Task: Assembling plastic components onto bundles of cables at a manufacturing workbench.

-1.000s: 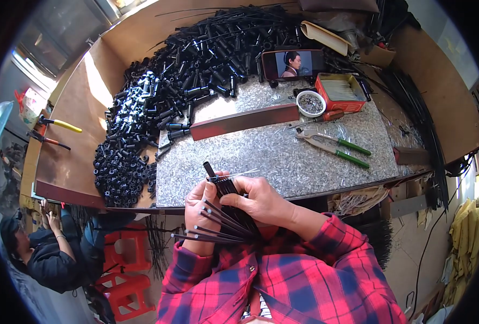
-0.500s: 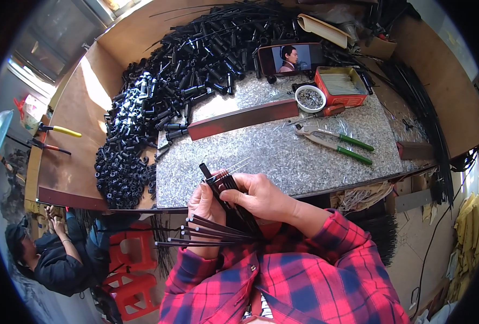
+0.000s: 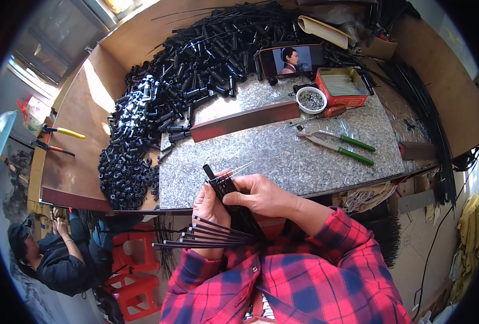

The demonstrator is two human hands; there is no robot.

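At the table's near edge, both hands are closed around a black umbrella frame [image 3: 224, 187], a tube with slim ribs bunched about it. My left hand [image 3: 209, 208] wraps the frame from the left, its thumb up along the side. From the right, my right hand [image 3: 263, 195] pinches the rib ends near the collar, thumb and fingers bent. Thin pale wires [image 3: 241, 169] stick out beyond the right fingers. Below the hands a fan of black ribs with pale tips [image 3: 196, 236] spreads left across my left wrist. The frame's lower part is partly hidden by my hands.
A large heap of black plastic tubes and collars [image 3: 196, 70] covers the table's back left. Across the speckled tabletop [image 3: 223, 154] lies a reddish bar [image 3: 245, 121]. Green-handled pincers [image 3: 336, 144], a white bowl [image 3: 311, 100], a red box [image 3: 342, 89] and a phone [image 3: 292, 60] stand right. Another person [image 3: 55, 248] sits left.
The umbrella frame and both hands have shifted slightly right and down. The rib ends by my right fingers now sit closer against the tube. Both hands keep their hold.
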